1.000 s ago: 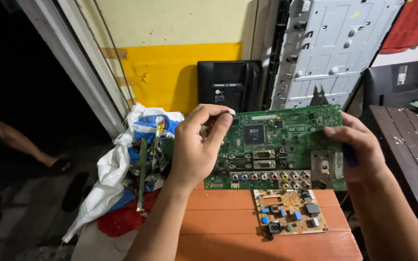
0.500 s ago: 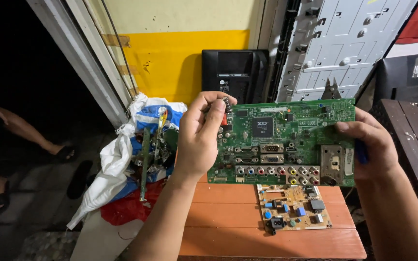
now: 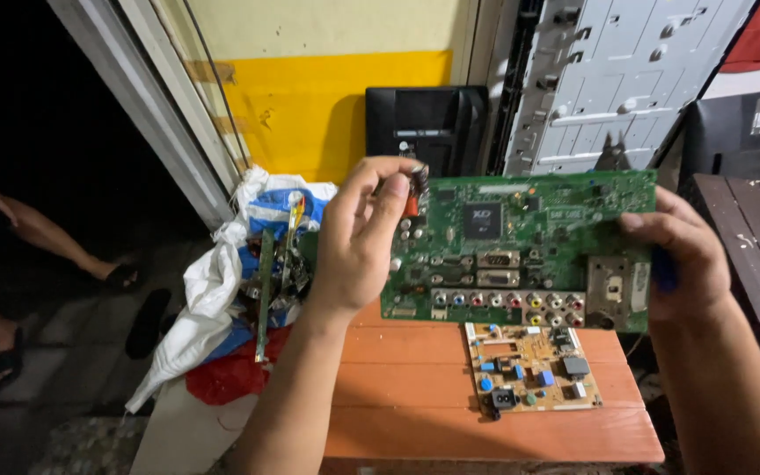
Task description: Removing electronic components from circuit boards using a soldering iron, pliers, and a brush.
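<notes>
Altogether two boards: green board (image 3: 521, 246), tan board (image 3: 529, 368).

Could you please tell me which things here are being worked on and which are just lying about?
In hand: green circuit board, held by left hand and right hand.

Lying about: tan circuit board, orange table, white sack of boards, black panel.

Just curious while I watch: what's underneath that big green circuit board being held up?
Below the green circuit board lies a smaller tan circuit board on an orange wooden table. The green board covers the table's far edge and whatever lies there.
</notes>
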